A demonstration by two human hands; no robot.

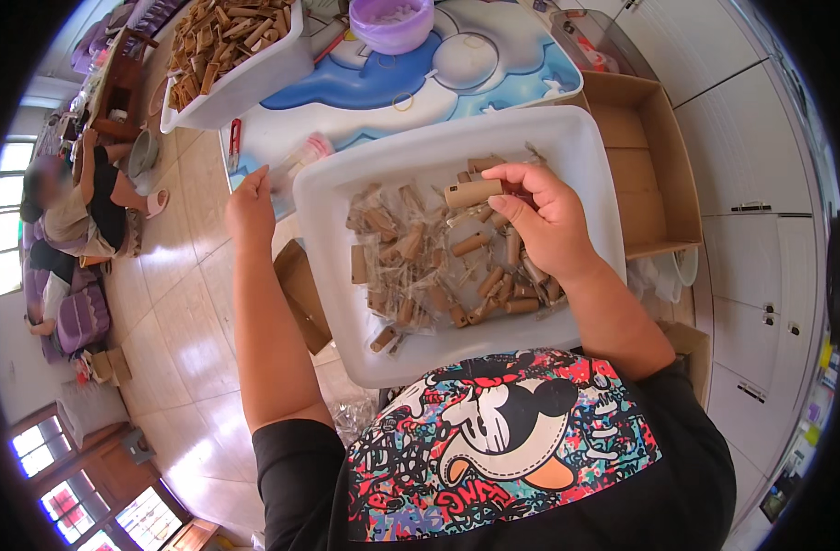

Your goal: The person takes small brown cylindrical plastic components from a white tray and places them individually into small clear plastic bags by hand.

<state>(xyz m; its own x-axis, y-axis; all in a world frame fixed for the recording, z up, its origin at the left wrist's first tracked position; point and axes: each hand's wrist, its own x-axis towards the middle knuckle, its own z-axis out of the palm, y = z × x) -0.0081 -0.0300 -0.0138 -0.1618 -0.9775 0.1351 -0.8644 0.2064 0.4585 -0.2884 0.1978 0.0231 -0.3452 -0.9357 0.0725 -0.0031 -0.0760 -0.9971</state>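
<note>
My right hand (pixel 548 220) pinches a short brown cardboard tube (pixel 473 193) between thumb and fingers, above a large white plastic tub (pixel 323 239). In the tub lie many similar brown tubes (pixel 470 244), several of them in clear plastic wrappers (pixel 411 243). My left hand (pixel 252 211) is raised past the tub's left side, its fingers closed together. Whatever those fingers hold, if anything, is too small to make out. Close to their tips is a clear plastic bag (pixel 300 161) with a pinkish end, on the table's near edge.
The cloud-patterned table (pixel 365 87) carries a white bin (pixel 245 87) heaped with brown pieces, a purple bowl (pixel 392 28) and a red cutter (pixel 235 142). An open cardboard box (pixel 636 193) stands right of the tub. Another person (pixel 80 197) sits at far left.
</note>
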